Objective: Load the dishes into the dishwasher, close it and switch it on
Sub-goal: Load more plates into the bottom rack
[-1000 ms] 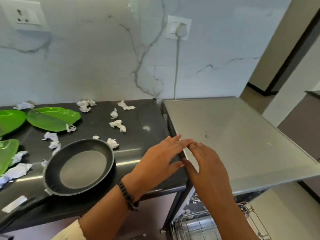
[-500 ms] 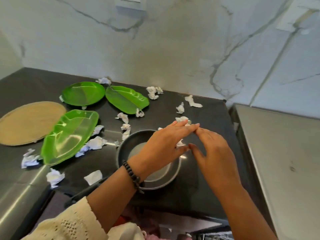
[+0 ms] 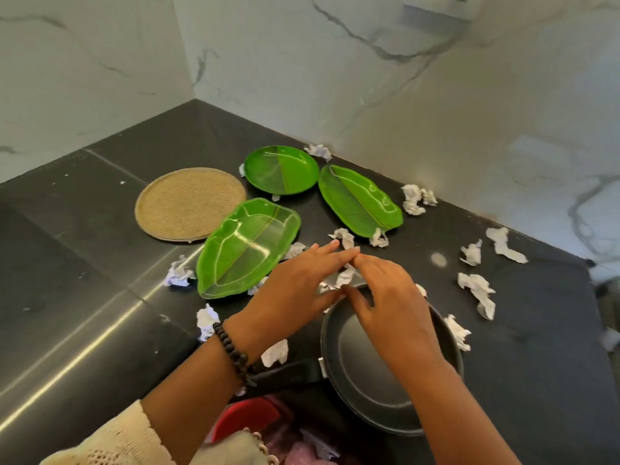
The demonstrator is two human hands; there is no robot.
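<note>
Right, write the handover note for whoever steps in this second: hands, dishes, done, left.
Left hand and right hand: both open, fingertips meeting above the far rim of the black pan, holding nothing.
Dishes: pan near the counter's front edge; round green plate and two leaf-shaped green plates further back, beside a woven mat.
Crumpled paper scraps lie all around.
Done: nothing loaded, by this view.
Left: load every dish, close the dishwasher, start it; the dishwasher is out of view.

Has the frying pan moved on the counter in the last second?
No. The frying pan keeps its spot among the paper scraps on the black counter; only the camera swung left.
</note>
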